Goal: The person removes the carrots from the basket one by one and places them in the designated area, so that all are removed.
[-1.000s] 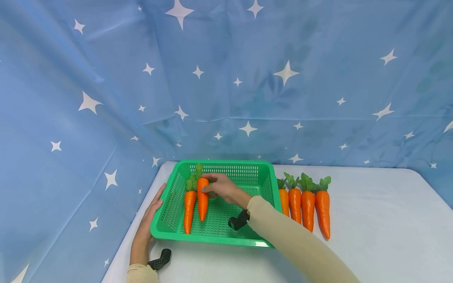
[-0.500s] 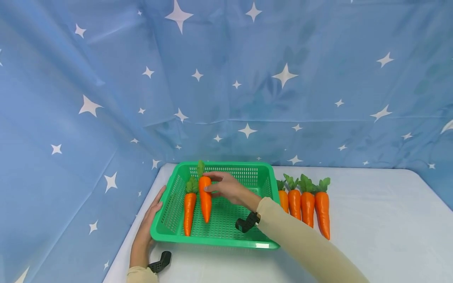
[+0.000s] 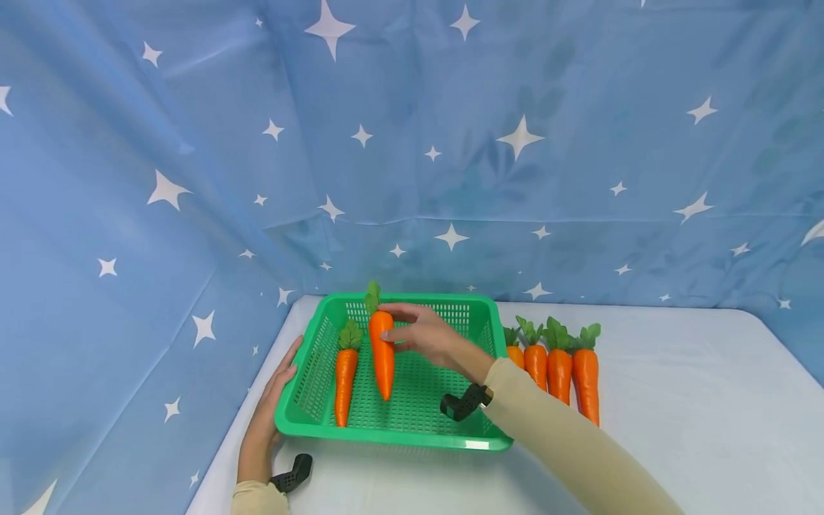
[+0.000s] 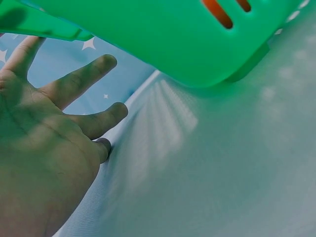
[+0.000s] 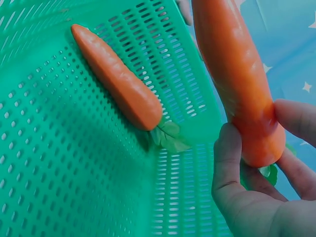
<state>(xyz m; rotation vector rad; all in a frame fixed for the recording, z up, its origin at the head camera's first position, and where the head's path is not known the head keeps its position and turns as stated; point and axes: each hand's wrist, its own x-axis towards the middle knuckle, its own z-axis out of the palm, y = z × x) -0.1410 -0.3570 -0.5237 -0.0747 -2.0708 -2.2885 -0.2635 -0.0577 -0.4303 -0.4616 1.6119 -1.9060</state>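
My right hand (image 3: 425, 335) pinches a carrot (image 3: 383, 357) near its leafy top, thumb on one side and fingers on the other. In the right wrist view this held carrot (image 5: 237, 79) is raised above the basket floor. Inside the green basket (image 3: 393, 440), a second carrot (image 3: 345, 379) lies along the left side, leaves toward the back. My left hand (image 3: 267, 408) is at the basket's left wall, on the outside. Its fingers (image 4: 81, 81) are spread and straight in the left wrist view, close beside the green wall (image 4: 148, 39).
Several carrots stand in a row on the white table (image 3: 682, 372) right of the basket, the outermost carrot (image 3: 586, 383) nearest the table's open side. The right forearm partly covers them. A blue star-patterned curtain (image 3: 450, 179) hangs behind and at the left.
The right hand has lifted the carrot from the basket floor and carried it a little to the right, away from the other carrot. The left hand has stayed at the basket.
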